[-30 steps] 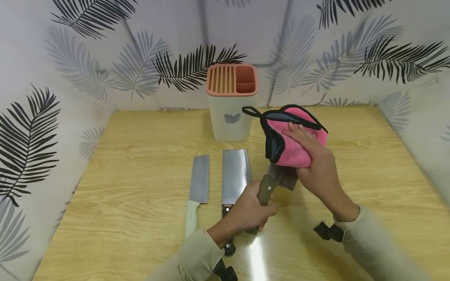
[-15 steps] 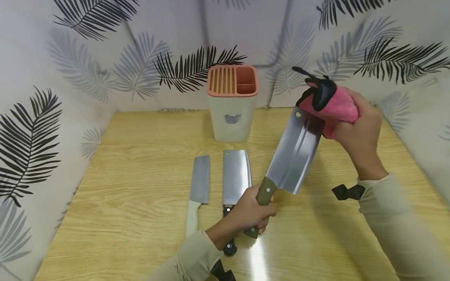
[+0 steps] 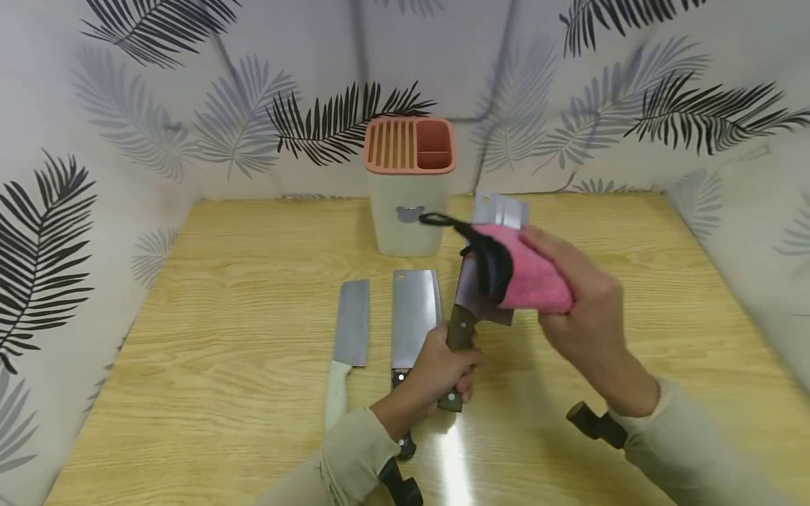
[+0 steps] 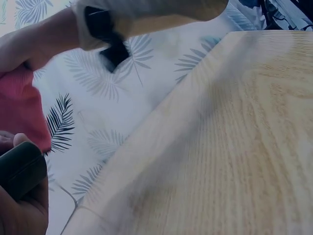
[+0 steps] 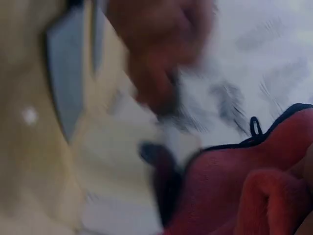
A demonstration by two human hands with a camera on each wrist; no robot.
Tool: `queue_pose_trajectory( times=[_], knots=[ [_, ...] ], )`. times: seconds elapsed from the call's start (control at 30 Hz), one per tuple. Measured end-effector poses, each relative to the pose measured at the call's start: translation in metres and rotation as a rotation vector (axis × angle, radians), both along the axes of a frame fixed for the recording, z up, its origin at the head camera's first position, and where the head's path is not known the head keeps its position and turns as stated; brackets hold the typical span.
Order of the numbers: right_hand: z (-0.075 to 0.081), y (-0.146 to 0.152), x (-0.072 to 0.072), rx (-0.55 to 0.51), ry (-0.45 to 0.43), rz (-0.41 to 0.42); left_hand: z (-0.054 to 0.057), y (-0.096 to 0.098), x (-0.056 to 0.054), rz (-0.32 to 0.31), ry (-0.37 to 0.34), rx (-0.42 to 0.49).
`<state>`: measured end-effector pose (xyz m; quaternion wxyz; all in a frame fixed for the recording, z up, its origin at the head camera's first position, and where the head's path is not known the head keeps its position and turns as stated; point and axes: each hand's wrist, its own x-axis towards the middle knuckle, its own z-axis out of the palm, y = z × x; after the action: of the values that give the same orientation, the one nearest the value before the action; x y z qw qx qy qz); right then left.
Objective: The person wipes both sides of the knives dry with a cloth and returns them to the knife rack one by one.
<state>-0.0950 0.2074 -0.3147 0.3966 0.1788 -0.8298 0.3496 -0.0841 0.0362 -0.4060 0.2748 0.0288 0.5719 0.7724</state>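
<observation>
My left hand (image 3: 443,365) grips the olive-green handle (image 3: 460,329) of a cleaver, whose blade (image 3: 500,212) points up and away in the head view. A pink cloth (image 3: 534,277) with black edging and a hanging loop is bunched in my right hand (image 3: 588,316). It lies across the middle of the blade, hiding much of it; the far end and the heel show. In the left wrist view the handle's butt (image 4: 22,169) sticks out of the left fist. The cloth (image 5: 220,186) fills the lower right of the blurred right wrist view.
A black-handled cleaver (image 3: 414,316) lies on the wooden table (image 3: 253,316), partly under my left forearm. Left of it lies a smaller knife (image 3: 351,323) with a pale green handle. A white knife holder (image 3: 408,225) with an orange slotted top stands at the back by the leaf-patterned backdrop.
The right hand with the cloth went up to the blade's far end, then came back down and left to mid-blade. The left hand keeps its grip; the cleaver now stands more upright in view.
</observation>
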Motion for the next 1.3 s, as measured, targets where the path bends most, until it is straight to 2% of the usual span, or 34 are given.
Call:
queue_pose_trajectory(
  times=[0.1,0.2,0.27,0.43,0.57,0.8,0.97,1.3],
  knots=[
    [-0.023,-0.017,0.009,0.089,-0.077,0.080,0.001,-0.003,-0.004,0.031,0.074,-0.013],
    [-0.040,-0.026,0.015,0.180,-0.171,0.098,0.003,-0.007,-0.008,0.026,0.130,-0.041],
    [-0.047,-0.028,0.018,0.201,-0.231,0.101,0.005,-0.010,-0.011,0.013,0.154,-0.059],
    [-0.056,-0.028,0.018,0.192,-0.308,0.078,0.008,-0.011,-0.014,-0.008,0.220,-0.111],
    [-0.056,-0.025,0.013,0.167,-0.319,0.048,0.009,-0.008,-0.013,-0.019,0.224,-0.142],
    [-0.042,-0.019,-0.004,0.108,-0.372,-0.005,0.013,-0.003,-0.008,-0.035,0.152,-0.115],
    [-0.031,-0.014,-0.021,0.091,-0.377,-0.042,0.015,-0.004,-0.004,-0.058,0.099,-0.094],
    [-0.009,0.008,-0.061,0.017,-0.372,-0.153,0.013,-0.005,0.002,-0.112,0.147,-0.114]
  ],
)
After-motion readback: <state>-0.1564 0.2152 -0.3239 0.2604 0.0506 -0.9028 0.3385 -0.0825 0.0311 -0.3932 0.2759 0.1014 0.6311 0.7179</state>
